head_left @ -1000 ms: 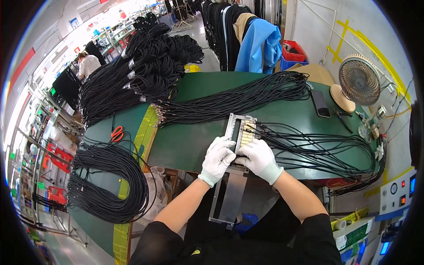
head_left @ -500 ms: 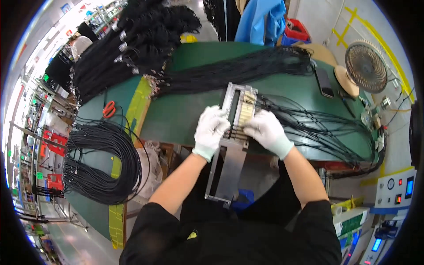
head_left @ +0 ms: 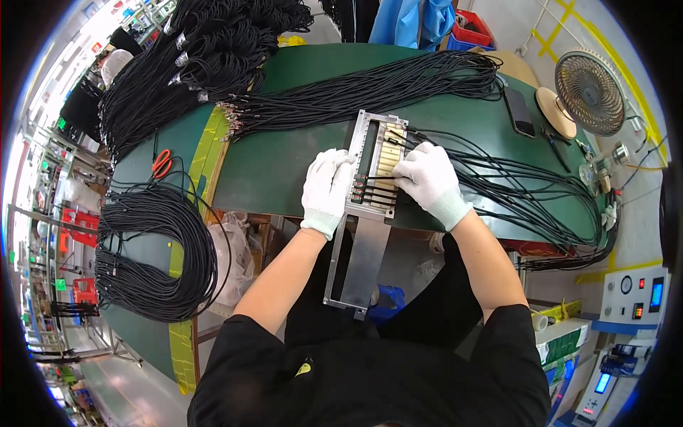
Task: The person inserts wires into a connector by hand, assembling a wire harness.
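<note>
Fixture (head_left: 370,212) between scissors (head_left: 162,164) and fan (head_left: 589,92)

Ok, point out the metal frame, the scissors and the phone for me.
Metal frame (head_left: 368,243), head view: on its flat grey plate.
Scissors (head_left: 162,164), head view: on the orange handles.
Phone (head_left: 519,112), head view: middle of its dark screen.
</note>
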`<state>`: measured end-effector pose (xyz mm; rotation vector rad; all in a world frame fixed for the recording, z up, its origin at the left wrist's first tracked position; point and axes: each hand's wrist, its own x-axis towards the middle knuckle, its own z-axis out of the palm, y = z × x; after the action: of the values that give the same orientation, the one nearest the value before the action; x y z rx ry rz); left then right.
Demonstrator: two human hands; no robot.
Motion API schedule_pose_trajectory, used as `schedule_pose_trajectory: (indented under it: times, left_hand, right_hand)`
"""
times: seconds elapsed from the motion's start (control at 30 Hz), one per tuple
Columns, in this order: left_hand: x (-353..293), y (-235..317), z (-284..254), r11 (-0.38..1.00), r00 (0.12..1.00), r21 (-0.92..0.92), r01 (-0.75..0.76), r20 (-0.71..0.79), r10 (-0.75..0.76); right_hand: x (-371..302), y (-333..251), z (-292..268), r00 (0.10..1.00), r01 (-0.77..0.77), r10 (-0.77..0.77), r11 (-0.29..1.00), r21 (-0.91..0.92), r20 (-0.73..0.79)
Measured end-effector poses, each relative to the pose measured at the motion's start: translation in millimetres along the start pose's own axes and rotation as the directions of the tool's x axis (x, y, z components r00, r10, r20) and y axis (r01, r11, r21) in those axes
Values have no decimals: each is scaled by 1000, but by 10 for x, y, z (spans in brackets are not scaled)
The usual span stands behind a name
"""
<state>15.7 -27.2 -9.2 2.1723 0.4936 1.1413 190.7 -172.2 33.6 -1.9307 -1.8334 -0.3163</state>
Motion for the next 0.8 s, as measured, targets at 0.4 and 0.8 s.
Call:
schedule_pose_trajectory:
  times: [0.4, 0.8]
  left_hand:
    - [4, -54, 2, 1000, 1000, -7, -4, 14, 5]
    - [75, 161, -10, 909, 896, 309, -279, 425, 131]
  right_hand:
    - [46, -42, 10, 998, -2, 5, 999, -37, 65]
    - [22, 330, -170, 945, -248, 257, 966, 68, -204]
